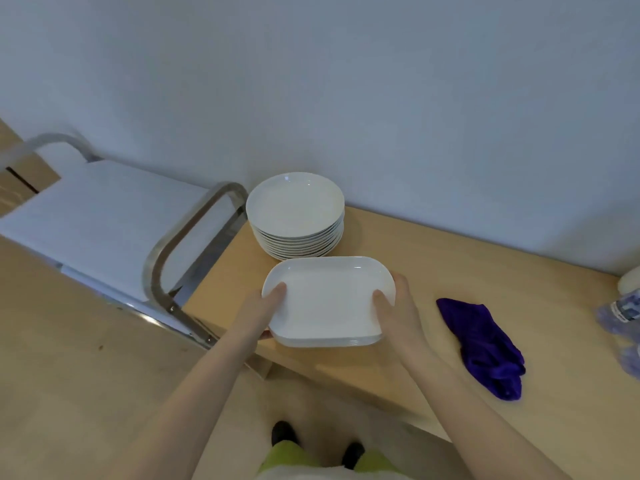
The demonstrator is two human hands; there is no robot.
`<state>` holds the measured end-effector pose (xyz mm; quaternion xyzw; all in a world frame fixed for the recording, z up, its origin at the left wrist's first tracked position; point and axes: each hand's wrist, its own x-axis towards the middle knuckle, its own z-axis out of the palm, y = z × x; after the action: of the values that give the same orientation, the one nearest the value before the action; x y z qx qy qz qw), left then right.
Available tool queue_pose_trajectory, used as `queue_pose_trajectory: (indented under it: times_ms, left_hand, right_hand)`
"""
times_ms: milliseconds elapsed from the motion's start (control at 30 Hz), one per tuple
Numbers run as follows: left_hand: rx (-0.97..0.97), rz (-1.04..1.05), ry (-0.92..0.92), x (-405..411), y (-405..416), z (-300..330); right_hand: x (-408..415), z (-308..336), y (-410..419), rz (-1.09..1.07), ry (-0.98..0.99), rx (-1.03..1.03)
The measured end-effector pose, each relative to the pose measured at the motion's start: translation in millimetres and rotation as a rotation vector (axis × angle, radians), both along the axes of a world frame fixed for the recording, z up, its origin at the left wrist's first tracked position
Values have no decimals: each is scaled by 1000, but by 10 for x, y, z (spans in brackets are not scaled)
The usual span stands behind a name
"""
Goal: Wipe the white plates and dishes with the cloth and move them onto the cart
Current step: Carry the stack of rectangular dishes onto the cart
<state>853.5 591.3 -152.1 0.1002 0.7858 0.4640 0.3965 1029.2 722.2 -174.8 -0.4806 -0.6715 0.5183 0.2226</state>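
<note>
A small stack of white rectangular dishes (329,303) is near the left end of the wooden table (433,271). My left hand (266,306) grips its left edge, thumb on the rim and fingers under it. My right hand (398,306) grips the right edge the same way. Whether the stack rests on the table or is just off it, I cannot tell. Behind it, against the wall, stands a tall stack of round white plates (296,213). A purple cloth (485,344) lies crumpled on the table to the right. The cart (114,220) stands to the left with a white top.
The cart's metal handle bar (180,244) curves up right beside the table's left end. Plastic water bottles (620,317) lie at the right edge of view. A plain wall runs behind the table. My feet and the wooden floor (86,375) show below.
</note>
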Motion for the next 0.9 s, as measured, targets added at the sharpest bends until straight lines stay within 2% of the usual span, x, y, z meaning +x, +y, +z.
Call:
queue_pose_trajectory:
  times_ms: [200, 433, 600, 900]
  left_hand:
    - [0, 128, 11, -216, -449, 28]
    - [2, 241, 120, -638, -1085, 14]
    - [-1, 330, 210, -1021, -1620, 0]
    - [12, 496, 278, -1865, -2663, 151]
  right_hand:
    - [-430, 22, -261, 149, -42, 4]
    - [-1051, 179, -727, 295, -9, 47]
    - [-1569, 247, -1176, 369, -54, 121]
    - [-2577, 359, -2096, 499, 54, 163]
